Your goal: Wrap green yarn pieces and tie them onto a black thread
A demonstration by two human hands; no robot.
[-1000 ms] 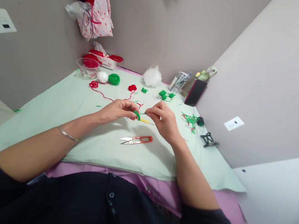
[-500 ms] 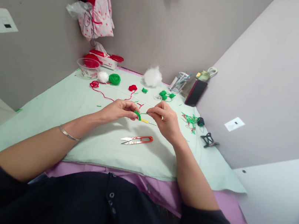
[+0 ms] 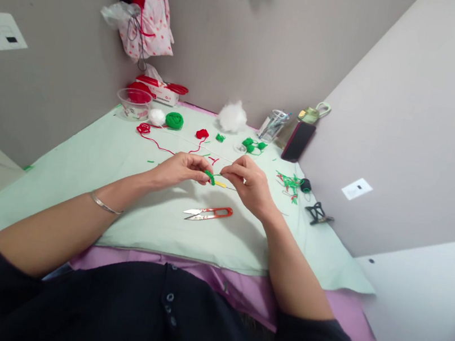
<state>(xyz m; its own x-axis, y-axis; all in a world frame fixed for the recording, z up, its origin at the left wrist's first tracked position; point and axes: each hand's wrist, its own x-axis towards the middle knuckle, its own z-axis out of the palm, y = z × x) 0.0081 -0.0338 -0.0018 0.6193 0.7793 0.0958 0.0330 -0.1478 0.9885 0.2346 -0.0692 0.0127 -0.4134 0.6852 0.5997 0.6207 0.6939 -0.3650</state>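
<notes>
My left hand [image 3: 187, 169] pinches a small green crocheted piece [image 3: 210, 177] above the middle of the table. A yellow hook handle [image 3: 220, 184] sticks out to the right from beside that piece. My right hand [image 3: 248, 180] is closed, thumb and fingertips pressed together on a thin green strand [image 3: 217, 175] that runs from the green piece. Below both hands, orange-handled thread snips [image 3: 208, 213] lie on the pale green cloth [image 3: 182, 242], blades pointing left.
Yarn balls, green [image 3: 174, 120] and white [image 3: 157, 117], sit by a clear tub [image 3: 132, 111]. Farther back is white stuffing [image 3: 232, 116]. To the right are a phone [image 3: 298, 141], yarn scraps [image 3: 290, 185], a black spool [image 3: 305, 185] and a black stand [image 3: 318, 213].
My right hand has moved slightly left, closer to the green piece, and the strand between my hands looks shorter. My left hand is almost unmoved.
</notes>
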